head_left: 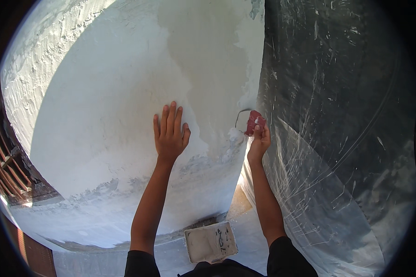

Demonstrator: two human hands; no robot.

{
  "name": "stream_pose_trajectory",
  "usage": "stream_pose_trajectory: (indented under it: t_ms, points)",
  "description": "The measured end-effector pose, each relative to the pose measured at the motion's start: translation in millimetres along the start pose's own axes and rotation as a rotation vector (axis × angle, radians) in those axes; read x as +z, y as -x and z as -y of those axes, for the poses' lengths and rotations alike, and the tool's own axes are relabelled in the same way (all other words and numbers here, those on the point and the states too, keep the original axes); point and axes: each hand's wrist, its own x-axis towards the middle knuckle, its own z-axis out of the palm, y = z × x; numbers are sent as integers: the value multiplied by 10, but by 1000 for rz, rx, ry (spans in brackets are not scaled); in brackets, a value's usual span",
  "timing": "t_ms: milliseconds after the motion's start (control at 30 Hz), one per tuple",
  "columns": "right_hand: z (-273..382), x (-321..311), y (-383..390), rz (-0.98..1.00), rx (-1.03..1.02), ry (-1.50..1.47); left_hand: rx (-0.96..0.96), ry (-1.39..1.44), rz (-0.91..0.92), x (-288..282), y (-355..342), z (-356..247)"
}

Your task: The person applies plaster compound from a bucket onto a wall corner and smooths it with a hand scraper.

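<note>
**Fingers of the right hand [257, 148] pinching a dark red, roughly four-sided flat piece [253, 121] at the edge of a white-and-grey plastered wall [101, 101]**

Clock directions are taken from the centre of the view. Toward 2 to 3 o'clock, the right thumb lies on the near face of the red piece, the other fingers curling at its side; white smears mark its surface. A thin dark curved line [236, 121] runs on its 9 o'clock side; whether it belongs to the piece cannot be told. At 9 o'clock, the left hand [170, 141] shows its back, fingers slightly spread and pointing to 12 o'clock, over the plastered wall; contact cannot be confirmed. Both forearms emerge from black sleeves [289, 258].

Surroundings: a darker grey patch [203, 60] occupies the wall at 12 o'clock, and a sunlit, rough white surface [41, 60] lies at 10. At 2 o'clock hangs a black sheet [337, 83] splashed with white; at 4, a translucent plastic sheet [328, 221]. At 6 o'clock sits a shallow white rectangular tray [227, 231], dark-marked and containing pale grey material [200, 245]. A brown barred grille [7, 164] appears between 8 and 9.
</note>
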Motion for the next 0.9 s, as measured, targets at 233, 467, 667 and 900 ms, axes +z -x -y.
stream_pose_trajectory:
  t_ms: [233, 467, 667, 900]
  points:
    - [-108, -36, 42, 128, -45, 193, -2, 5, 4, 5, 0, -12]
    - [-96, -75, 105, 138, -5, 110, -1, 4, 15, 6, 6, -13]
    - [8, -12, 111, 63, -12, -30, -1, 0, 22, -2, 21, 16]
    - [-72, -23, 54, -45, -27, 27, 0, 1, 15, -15, 14, 13]
